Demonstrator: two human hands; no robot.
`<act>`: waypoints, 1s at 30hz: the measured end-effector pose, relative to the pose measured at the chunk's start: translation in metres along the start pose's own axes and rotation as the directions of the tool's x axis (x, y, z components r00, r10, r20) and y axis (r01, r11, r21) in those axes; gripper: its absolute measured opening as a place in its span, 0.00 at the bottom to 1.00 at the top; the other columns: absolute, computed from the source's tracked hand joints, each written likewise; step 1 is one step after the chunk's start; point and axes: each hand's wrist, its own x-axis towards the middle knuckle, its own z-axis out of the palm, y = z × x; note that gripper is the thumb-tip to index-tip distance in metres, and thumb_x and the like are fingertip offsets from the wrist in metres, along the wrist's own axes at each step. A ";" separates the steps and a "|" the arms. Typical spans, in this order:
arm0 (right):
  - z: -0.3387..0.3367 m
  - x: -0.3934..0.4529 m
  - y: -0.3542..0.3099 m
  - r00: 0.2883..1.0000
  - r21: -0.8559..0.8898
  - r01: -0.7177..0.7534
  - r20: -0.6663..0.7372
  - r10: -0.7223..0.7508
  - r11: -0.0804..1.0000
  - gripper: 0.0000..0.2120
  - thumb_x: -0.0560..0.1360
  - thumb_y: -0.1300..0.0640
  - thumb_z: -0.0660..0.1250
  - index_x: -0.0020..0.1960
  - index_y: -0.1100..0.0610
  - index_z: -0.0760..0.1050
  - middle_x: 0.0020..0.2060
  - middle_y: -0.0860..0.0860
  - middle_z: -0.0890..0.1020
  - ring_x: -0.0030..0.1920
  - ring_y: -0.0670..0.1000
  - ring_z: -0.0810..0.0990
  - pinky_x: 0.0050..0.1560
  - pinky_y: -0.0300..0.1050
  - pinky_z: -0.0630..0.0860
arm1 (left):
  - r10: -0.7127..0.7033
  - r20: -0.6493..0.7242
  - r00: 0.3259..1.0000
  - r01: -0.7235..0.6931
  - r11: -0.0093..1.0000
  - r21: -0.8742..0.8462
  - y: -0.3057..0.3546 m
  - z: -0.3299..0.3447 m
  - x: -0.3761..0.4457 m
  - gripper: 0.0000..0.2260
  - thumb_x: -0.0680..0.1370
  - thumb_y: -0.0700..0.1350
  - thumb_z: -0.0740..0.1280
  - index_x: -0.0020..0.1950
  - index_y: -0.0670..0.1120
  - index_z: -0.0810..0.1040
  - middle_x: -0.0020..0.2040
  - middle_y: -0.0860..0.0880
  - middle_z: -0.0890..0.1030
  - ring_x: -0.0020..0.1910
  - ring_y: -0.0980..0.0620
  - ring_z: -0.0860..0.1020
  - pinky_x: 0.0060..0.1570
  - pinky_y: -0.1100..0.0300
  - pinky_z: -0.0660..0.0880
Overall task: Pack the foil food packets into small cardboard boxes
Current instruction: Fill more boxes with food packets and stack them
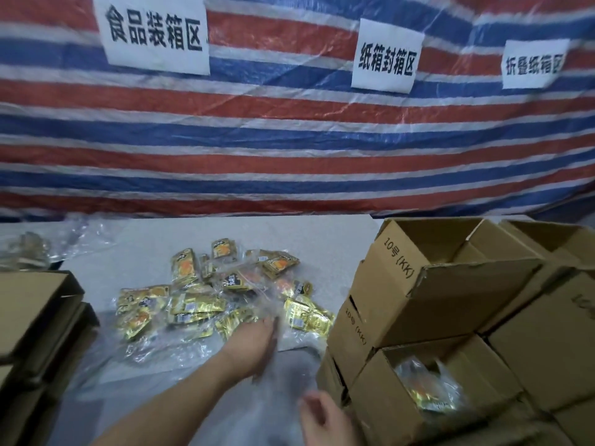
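A striped red, white and blue tarp (289, 140) with 3 paper signs (154, 33) hangs behind the pale table (322, 239). Left of the foil packets (206, 294) lie flat cardboard sheets (35, 317); most packets remain loose in clear plastic, so I judge packing is barely begun. At the heap's near edge the left hand (257, 342) reaches with straight, relaxed fingers, and right of the heap the blurred right hand (325, 420), fingers loosely apart and empty, nears the open box (380, 407) already holding several packets.
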 end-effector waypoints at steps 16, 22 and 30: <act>-0.007 -0.028 -0.097 0.808 0.408 0.336 0.338 -0.482 0.849 0.39 0.58 0.48 0.84 0.67 0.41 0.74 0.58 0.43 0.83 0.60 0.47 0.82 0.54 0.44 0.79 | -0.343 -0.311 0.886 -0.110 0.498 -0.860 0.071 -0.126 -0.132 0.15 0.82 0.49 0.58 0.64 0.42 0.75 0.53 0.46 0.83 0.54 0.51 0.80 0.49 0.56 0.76; -0.004 -0.033 -0.089 0.939 0.541 0.126 0.205 -0.275 0.831 0.22 0.74 0.58 0.73 0.66 0.49 0.74 0.53 0.53 0.85 0.55 0.54 0.84 0.56 0.53 0.80 | -0.314 -0.277 0.908 -0.166 0.337 -0.927 0.062 -0.130 -0.156 0.07 0.76 0.52 0.70 0.53 0.53 0.79 0.49 0.55 0.83 0.48 0.59 0.82 0.46 0.65 0.79; -0.010 -0.048 -0.094 0.928 0.788 -0.266 0.365 -0.074 0.555 0.22 0.67 0.45 0.70 0.51 0.61 0.83 0.46 0.59 0.85 0.43 0.56 0.86 0.41 0.48 0.82 | -0.537 -0.051 0.842 -0.016 0.068 -0.998 0.067 -0.059 -0.181 0.20 0.82 0.60 0.50 0.68 0.57 0.72 0.64 0.58 0.74 0.58 0.60 0.76 0.62 0.56 0.71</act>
